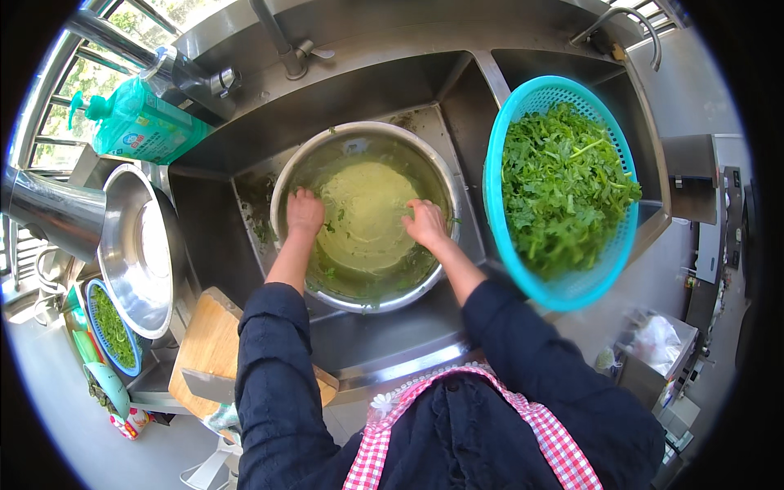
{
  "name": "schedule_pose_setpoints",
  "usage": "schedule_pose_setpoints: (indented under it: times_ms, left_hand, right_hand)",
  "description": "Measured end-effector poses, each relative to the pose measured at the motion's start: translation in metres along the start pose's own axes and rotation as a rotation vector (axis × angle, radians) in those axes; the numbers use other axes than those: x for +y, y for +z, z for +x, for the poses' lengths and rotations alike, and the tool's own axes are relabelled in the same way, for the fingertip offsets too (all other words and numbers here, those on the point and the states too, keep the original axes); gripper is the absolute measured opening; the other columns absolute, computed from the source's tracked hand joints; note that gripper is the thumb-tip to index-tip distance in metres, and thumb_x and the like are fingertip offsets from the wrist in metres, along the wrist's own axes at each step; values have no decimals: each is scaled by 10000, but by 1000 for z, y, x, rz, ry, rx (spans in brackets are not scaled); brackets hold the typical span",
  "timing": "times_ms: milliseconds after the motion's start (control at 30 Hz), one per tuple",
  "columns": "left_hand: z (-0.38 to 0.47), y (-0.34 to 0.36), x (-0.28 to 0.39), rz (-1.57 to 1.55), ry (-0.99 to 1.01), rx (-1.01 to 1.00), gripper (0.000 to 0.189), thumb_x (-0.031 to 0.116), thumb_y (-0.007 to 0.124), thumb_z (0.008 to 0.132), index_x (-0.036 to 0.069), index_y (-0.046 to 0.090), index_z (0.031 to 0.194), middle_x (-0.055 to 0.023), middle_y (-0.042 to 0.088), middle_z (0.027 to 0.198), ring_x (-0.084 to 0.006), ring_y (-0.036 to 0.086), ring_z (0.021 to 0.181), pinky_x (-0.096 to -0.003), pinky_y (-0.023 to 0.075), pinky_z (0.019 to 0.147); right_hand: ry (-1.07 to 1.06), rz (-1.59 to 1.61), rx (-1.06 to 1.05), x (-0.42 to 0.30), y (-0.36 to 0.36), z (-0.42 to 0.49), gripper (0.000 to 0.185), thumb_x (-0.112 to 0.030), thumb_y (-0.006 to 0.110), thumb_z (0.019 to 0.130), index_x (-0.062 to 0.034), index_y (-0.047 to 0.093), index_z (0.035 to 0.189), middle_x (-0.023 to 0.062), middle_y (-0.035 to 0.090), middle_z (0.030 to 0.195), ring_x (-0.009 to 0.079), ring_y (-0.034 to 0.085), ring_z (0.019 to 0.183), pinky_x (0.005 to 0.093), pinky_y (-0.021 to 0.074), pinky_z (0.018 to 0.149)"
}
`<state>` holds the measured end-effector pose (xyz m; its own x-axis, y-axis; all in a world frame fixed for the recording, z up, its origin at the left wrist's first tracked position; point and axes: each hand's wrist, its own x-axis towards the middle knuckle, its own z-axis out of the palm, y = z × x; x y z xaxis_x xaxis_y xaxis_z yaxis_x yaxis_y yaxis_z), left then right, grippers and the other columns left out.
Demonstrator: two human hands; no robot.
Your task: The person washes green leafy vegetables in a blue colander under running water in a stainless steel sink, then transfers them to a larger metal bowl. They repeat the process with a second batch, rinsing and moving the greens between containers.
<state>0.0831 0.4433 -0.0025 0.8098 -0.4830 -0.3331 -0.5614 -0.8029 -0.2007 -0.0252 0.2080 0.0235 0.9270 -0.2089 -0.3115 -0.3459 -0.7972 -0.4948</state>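
Observation:
A round stainless steel basin of cloudy yellow-green water stands in the sink, with bits of leaf floating in it. My left hand is inside the basin's left wall, at the water. Toward the right wall is my right hand, its fingers curled and pointing left. I cannot make out anything in either hand; whether the fingertips are under water is unclear. To the right, a turquoise plastic colander tilts over the neighbouring sink compartment, heaped with chopped leafy greens.
A faucet rises behind the basin. Left of the sink are a green pump bottle, an empty metal bowl, a blue basket of greens, and a wooden cutting board with a cleaver. Another faucet curves at the far right.

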Motion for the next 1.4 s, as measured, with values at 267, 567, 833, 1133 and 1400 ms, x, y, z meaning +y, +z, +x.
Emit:
schedule_pose_setpoints:
  times_ms: [267,567,833,1133,1400]
  left_hand:
    - [-48,18,-4,-139,140,-502,216,113,489,775,55,656,899,-149,608,986,-288,568,931,-396,466,743]
    - [-47,-1,-18,-704,-420,476,181,73,507,749,30,637,868,-202,590,874,-367,566,803,-427,449,735]
    - [-52,80,-61,-1008,-850,365,309,284,644,737,8,657,876,-171,639,815,-312,612,768,-354,462,717]
    - [-57,46,-35,-892,-886,745,205,92,613,737,42,657,930,-140,640,877,-283,602,794,-355,462,740]
    - [-37,50,44,-824,-494,332,154,96,554,732,65,660,839,-180,615,829,-342,586,794,-387,469,712]
  right_hand:
    - [283,333,-571,13,68,-42,289,-264,612,787,-26,567,945,130,604,846,233,600,751,334,496,642]
    - [398,1050,-275,-18,57,-46,142,-92,567,771,-40,593,901,57,595,737,167,575,603,277,472,534]
    - [351,498,710,48,16,-31,290,-42,660,713,-54,552,982,54,518,739,159,523,644,277,444,617]
    - [418,693,408,146,53,-26,216,-155,567,837,-14,576,1000,91,594,810,190,523,655,312,445,627]
    - [-309,326,263,55,46,-18,155,-67,507,784,-46,614,894,170,604,873,342,578,820,403,463,712]
